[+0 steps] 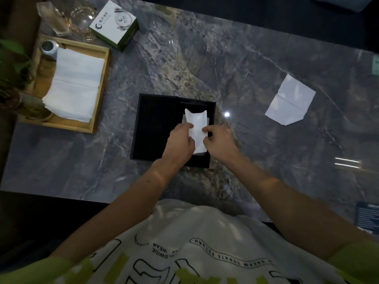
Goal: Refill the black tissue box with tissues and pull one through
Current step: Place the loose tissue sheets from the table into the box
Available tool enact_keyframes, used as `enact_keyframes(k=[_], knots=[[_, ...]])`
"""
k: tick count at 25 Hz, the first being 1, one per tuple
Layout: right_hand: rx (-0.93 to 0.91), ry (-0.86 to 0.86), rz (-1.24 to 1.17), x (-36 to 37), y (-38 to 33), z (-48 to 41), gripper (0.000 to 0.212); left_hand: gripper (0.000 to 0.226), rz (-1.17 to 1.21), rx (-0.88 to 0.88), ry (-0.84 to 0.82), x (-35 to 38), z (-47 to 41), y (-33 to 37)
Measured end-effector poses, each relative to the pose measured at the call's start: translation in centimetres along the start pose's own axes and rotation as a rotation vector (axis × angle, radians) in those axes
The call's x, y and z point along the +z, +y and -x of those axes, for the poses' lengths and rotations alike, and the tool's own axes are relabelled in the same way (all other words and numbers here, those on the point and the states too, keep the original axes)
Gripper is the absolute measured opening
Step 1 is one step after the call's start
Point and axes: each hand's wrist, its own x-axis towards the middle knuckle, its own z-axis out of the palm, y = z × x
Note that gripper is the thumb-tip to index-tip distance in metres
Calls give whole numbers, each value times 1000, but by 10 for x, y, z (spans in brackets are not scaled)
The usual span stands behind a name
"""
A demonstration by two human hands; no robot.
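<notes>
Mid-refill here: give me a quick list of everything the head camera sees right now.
black tissue box: one, black, table centre
folded tissue: one, white, over the box's right part
tissue stack: one, white, in the wooden tray
wooden tray: one, light wood, table's left side
loose tissue: one, white, flat on the table at the right
carton: one, white and green, beyond the tray
glassware: a few pieces, clear, far left corner
small jar: one, pale, tray's far corner
plant: one, green, left edge
table: one, grey marble
left hand: pinches the folded tissue's left edge
right hand: pinches its right edge
</notes>
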Motion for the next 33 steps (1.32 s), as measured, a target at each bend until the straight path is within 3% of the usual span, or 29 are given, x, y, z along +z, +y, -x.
enact_keyframes(k=[4,10,19,25,28,33], knots=[[0,-90,168,1,-5,1,42,33,-41,-39,-122,6,-9,-1],[-82,-138,428,1,-9,-2,8,20,-149,-64,-256,12,-20,-14],[-222,-114,671,2,-5,3,24,36,-195,-35,-301,16,-20,-22],[-386,27,779,-4,0,3,30,58,-270,82,-238,13,-17,-19],[-463,-44,936,-7,4,-1,34,55,-354,92,-316,16,-19,-22],[-520,-197,1093,3,10,-15,20,49,-443,55,-424,20,-26,-25]])
